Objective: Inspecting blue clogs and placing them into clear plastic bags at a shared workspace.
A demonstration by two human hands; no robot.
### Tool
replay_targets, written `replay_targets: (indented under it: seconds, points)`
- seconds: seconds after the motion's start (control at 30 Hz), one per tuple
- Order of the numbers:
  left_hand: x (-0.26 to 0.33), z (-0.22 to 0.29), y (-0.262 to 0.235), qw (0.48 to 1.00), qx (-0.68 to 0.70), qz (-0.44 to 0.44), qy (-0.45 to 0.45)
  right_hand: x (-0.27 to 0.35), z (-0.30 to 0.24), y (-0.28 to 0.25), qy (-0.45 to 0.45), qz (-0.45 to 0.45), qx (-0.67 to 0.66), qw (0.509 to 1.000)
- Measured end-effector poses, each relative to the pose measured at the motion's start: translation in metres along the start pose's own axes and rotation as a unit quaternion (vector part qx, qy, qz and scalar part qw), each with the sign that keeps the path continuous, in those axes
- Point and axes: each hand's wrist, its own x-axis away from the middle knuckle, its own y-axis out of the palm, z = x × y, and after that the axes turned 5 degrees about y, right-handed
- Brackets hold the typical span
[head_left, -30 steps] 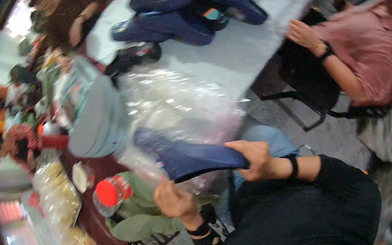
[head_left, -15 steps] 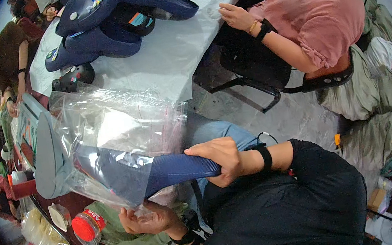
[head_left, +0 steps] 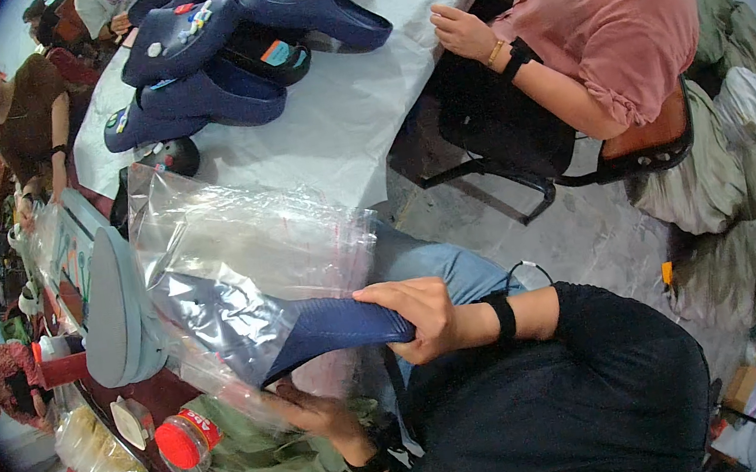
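Note:
My right hand (head_left: pixel 426 314) is closed round one end of a navy clog (head_left: pixel 333 329) with a ridged sole edge. The clog's other end lies inside a clear plastic bag (head_left: pixel 270 227), showing through the shiny film. Below the clog, my left hand (head_left: pixel 321 416) is at the bag's lower edge with film against its fingers; they are blurred and partly covered. Beyond the bag, several navy clogs (head_left: pixel 186 39) with coloured charms are piled on a white-covered table (head_left: pixel 324 128). A black clog (head_left: pixel 169 157) sits at the near side of that pile.
A grey scale-like device (head_left: pixel 108 308) stands left of the bag. Near it are a red-lidded jar (head_left: pixel 178 443) and a tray of clear bags (head_left: pixel 89 450). A person in a pink shirt (head_left: pixel 605 30) sits across, beside a black chair (head_left: pixel 520 144). Large sacks (head_left: pixel 714 150) lie at right.
My left hand has shifted up and inward, its fingers going partly behind the bag's film. The clog, in my right hand, has tilted slightly. The whole view has shifted a little.

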Motion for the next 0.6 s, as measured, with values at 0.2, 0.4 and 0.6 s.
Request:
replay_targets:
  seconds: [0.2,0.4,0.6]
  points:
    - [-0.002,-0.003,-0.002,0.991,0.075,-0.109,-0.012,0.008,0.007,0.009,0.067,-0.009,0.042,0.997]
    - [-0.007,0.021,0.011,0.964,-0.104,-0.141,0.200,-0.004,0.008,0.013,0.039,0.004,0.062,0.997]
    - [-0.020,0.018,0.011,0.967,0.009,-0.181,0.181,-0.011,0.017,0.026,0.030,0.036,0.047,0.998]
